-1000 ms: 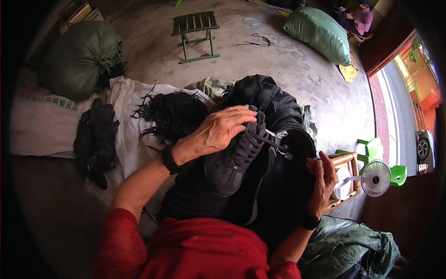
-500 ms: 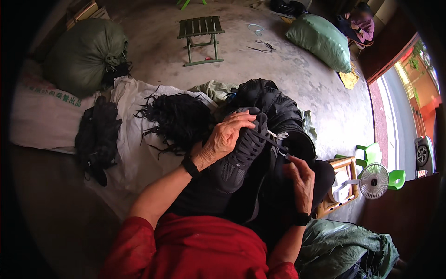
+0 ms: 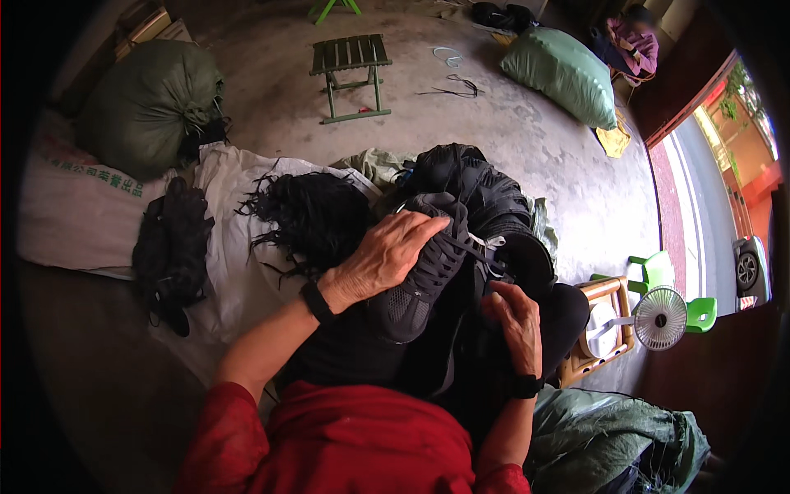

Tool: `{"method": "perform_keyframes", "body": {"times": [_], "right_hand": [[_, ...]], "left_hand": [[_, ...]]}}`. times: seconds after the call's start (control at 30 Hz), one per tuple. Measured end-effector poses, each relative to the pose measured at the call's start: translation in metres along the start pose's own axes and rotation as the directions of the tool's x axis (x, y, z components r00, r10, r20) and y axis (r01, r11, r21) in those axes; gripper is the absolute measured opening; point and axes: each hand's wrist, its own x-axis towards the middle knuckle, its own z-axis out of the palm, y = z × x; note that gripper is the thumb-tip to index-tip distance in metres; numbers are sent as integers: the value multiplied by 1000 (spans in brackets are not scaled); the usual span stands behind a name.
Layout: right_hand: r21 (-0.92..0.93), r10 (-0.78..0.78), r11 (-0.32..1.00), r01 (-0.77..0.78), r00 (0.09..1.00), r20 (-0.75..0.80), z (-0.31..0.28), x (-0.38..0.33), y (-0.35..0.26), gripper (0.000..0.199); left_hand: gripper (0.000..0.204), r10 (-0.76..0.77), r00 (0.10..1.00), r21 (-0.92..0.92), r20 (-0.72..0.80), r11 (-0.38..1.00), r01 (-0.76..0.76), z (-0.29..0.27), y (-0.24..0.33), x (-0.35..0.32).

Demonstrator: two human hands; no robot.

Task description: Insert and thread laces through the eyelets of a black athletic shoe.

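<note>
Near the middle of the frame, I see the left hand (image 3: 385, 259) laid over a black mesh shoe (image 3: 424, 272) that rests on the person's lap, fingers curled down around its upper, so it is closed on the shoe. The shoe lies tilted, its toe end toward the lower centre and its laced part toward the upper right. Just right of centre, the right hand (image 3: 512, 317) sits below the laces with its fingertips pinched narrowly together on a black shoelace (image 3: 479, 251) (its pale tips show just above the fingers). Both wrists carry dark bands, and red sleeves run in from the lower edge.

Behind the shoe, upper centre, a heap of black shoes (image 3: 473, 185) sits on the concrete floor (image 3: 510, 123). Left of the hands, a tangle of loose black laces (image 3: 309, 216) lies on a white sack (image 3: 222, 247), with another dark bundle (image 3: 171, 247) further left. In the upper left I make out a stuffed dark green sack (image 3: 144, 103); a small green folding stool (image 3: 350, 70) stands at top centre, and a light green sack (image 3: 564, 70) lies at upper right, beside another person (image 3: 629, 41) seated there. At the right edge, a small white fan (image 3: 658, 317) stands by a wooden stool (image 3: 601, 329) and a bright green plastic chair (image 3: 666, 276).
</note>
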Motion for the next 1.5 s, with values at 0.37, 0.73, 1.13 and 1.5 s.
{"method": "perform_keyframes", "body": {"times": [0.37,0.73,1.13,1.5], "right_hand": [[20,-96,995,97,994,-56,25,5,13,24],[76,-87,993,87,996,4,35,4,10,24],[56,-129,990,131,991,-33,37,8,12,25],[-489,-386,817,304,919,-74,54,43,-2,26]], "left_hand": [[62,202,940,175,276,951,-255,-14,-9,23],[69,149,966,117,211,977,-176,-9,-14,21],[61,50,980,-61,193,997,-39,-13,-11,18],[59,-259,965,-368,50,893,259,4,-11,-11]]}}
